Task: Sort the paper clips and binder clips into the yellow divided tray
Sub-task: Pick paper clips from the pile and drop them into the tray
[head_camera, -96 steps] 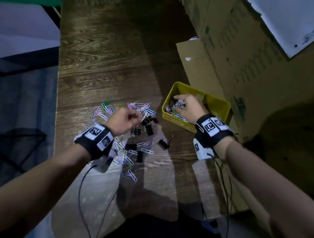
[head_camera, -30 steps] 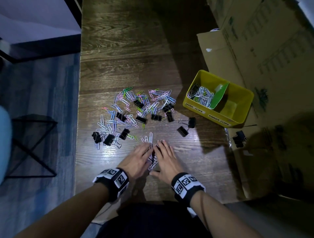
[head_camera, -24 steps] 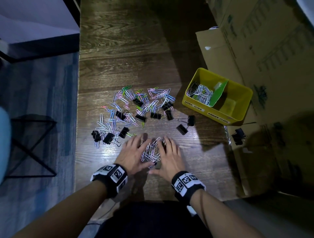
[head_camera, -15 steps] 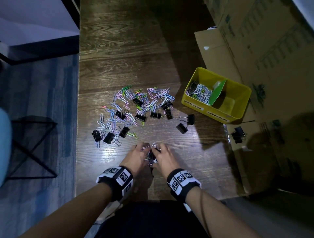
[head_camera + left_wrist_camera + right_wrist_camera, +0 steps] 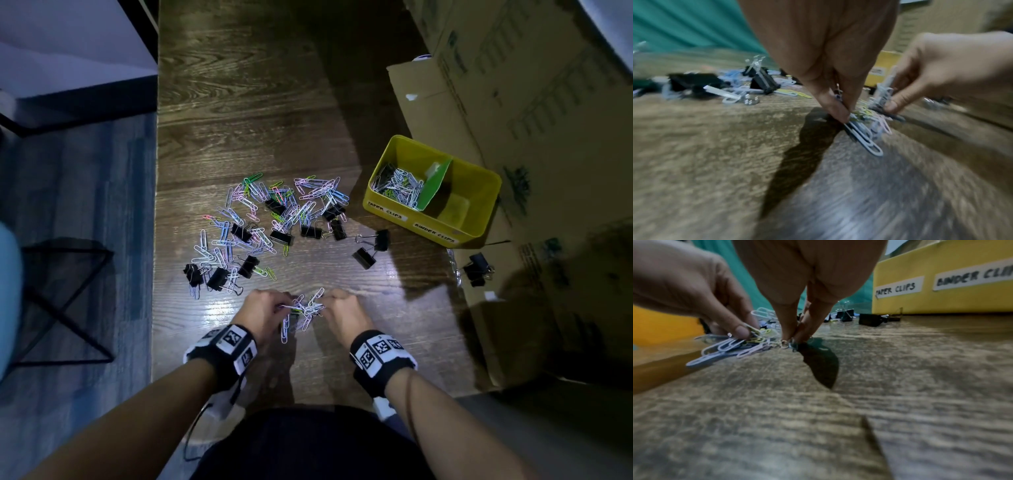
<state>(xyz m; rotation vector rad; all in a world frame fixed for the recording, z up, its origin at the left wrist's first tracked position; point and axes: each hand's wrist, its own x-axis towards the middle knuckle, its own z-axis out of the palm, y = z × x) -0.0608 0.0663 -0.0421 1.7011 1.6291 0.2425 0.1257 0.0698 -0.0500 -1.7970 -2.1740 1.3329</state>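
Head view: near the yellow divided plastic tray (image 5: pixel 478 231), our left hand (image 5: pixel 262 313) and right hand (image 5: pixel 344 315) pinch a light, slippery bunch of coloured wire paper clips (image 5: pixel 303 310); we judge scooping underneath holds best.

The dark brown wooden worktop (image 5: pixel 260 102) shows open grain under a glossy varnish that throws back the light. The pastel paper clips (image 5: pixel 301 205) look smooth and plastic-coated; the black binder clips (image 5: pixel 363 257) are matt with shiny wire metal handles. The yellow divided tray (image 5: pixel 479 192) looks like smooth plastic, with matt white paper labels (image 5: pixel 898 287). The brown cardboard boxes (image 5: pixel 534 85) are dull and matt.
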